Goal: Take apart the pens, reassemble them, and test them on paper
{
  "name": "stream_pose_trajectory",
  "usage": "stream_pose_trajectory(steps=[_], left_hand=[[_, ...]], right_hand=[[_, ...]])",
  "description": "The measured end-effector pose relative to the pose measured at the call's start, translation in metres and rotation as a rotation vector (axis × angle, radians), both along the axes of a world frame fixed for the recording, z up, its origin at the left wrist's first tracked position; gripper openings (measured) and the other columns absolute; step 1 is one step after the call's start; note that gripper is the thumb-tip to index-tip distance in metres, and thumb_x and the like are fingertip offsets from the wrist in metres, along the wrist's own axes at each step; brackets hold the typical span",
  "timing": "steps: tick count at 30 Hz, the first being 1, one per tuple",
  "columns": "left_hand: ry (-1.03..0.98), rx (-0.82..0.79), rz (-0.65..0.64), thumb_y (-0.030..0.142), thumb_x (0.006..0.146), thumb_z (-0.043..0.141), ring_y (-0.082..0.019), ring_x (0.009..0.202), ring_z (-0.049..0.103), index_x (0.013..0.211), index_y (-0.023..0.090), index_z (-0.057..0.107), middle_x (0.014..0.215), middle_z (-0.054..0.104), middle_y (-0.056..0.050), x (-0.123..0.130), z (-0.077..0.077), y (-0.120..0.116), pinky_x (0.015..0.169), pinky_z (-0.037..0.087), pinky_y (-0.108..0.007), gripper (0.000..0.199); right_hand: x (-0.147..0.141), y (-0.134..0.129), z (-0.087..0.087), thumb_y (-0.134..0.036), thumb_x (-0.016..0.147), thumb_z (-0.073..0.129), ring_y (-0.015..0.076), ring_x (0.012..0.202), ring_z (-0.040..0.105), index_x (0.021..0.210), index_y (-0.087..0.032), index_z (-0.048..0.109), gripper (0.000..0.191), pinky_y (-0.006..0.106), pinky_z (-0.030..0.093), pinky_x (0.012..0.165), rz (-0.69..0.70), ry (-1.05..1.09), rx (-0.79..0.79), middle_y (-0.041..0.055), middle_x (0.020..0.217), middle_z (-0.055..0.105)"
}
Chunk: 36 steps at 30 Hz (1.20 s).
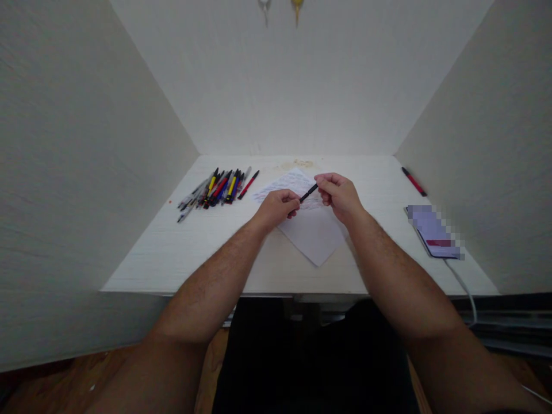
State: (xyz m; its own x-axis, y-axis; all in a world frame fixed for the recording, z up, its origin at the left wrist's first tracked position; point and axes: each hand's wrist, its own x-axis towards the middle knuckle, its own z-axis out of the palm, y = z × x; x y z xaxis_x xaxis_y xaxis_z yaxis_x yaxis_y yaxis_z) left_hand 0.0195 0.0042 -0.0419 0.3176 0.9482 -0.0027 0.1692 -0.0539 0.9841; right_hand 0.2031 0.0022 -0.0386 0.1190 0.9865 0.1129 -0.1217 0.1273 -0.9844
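A dark pen [309,192] is held at a slant between my two hands, above a sheet of paper [317,236] whose upper part is covered in scribbles. The fingertips of my left hand [279,208] pinch its lower left end. At the upper right end, the thumb and fingers of my right hand [338,194] are closed on it. Both ends of the pen are partly hidden by the fingers.
A pile of pens [222,187] in several colours lies at the left, a red pen [249,184] beside it. Another red pen [414,181] is by the right wall. Below it lies a phone [435,233] with a white cable [463,287] over the table edge.
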Motion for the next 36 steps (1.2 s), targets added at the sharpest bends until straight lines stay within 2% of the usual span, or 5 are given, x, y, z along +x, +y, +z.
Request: stream_pose_trajectory(steps=[12, 17, 23, 29, 36], left_hand=[[0.003, 0.039, -0.034, 0.014, 0.077, 0.061, -0.007, 0.046, 0.051, 0.075, 0.013, 0.062, 0.059, 0.061, -0.001, -0.0006, -0.0023, 0.0043, 0.045, 0.037, -0.019, 0.003], [-0.018, 0.036, -0.043, 0.013, 0.078, 0.061, -0.007, 0.047, 0.052, 0.075, 0.012, 0.063, 0.060, 0.062, -0.001, 0.0001, -0.0026, 0.0039, 0.047, 0.038, -0.019, 0.004], [-0.038, 0.017, -0.031, 0.011, 0.078, 0.060, -0.007, 0.046, 0.052, 0.073, 0.012, 0.062, 0.059, 0.062, -0.001, 0.0015, 0.0001, 0.0015, 0.046, 0.038, -0.020, 0.005], [-0.040, 0.017, -0.040, 0.011, 0.079, 0.059, -0.007, 0.047, 0.052, 0.072, 0.013, 0.061, 0.059, 0.062, -0.001, 0.0016, 0.0016, 0.0000, 0.047, 0.039, -0.020, 0.007], [-0.046, 0.028, -0.049, 0.011, 0.079, 0.059, -0.007, 0.046, 0.052, 0.073, 0.012, 0.061, 0.058, 0.060, 0.000, 0.0017, 0.0002, 0.0005, 0.045, 0.037, -0.020, 0.007]], right_hand=[[-0.0007, -0.0023, 0.0024, -0.035, 0.064, 0.079, 0.0058, 0.044, 0.039, 0.078, -0.019, 0.062, 0.027, 0.020, 0.028, 0.039, 0.070, 0.053, -0.008, -0.0061, 0.056, 0.051], [-0.0016, -0.0030, 0.0016, -0.037, 0.065, 0.078, 0.0056, 0.041, 0.036, 0.060, -0.020, 0.048, 0.034, 0.022, 0.028, 0.040, -0.031, -0.031, 0.004, -0.0070, 0.048, 0.045], [-0.0013, -0.0049, 0.0051, -0.030, 0.066, 0.072, 0.0064, 0.046, 0.040, 0.084, -0.020, 0.064, 0.022, 0.021, 0.029, 0.041, 0.062, 0.020, -0.011, -0.0059, 0.059, 0.050], [-0.0021, -0.0022, 0.0015, -0.034, 0.065, 0.076, 0.0059, 0.043, 0.036, 0.060, -0.021, 0.046, 0.032, 0.021, 0.028, 0.040, -0.044, -0.016, 0.001, -0.0067, 0.051, 0.044], [-0.0034, -0.0050, 0.0030, -0.033, 0.065, 0.075, 0.0063, 0.046, 0.039, 0.073, -0.020, 0.060, 0.022, 0.022, 0.029, 0.041, 0.065, 0.020, 0.008, -0.0052, 0.057, 0.050]])
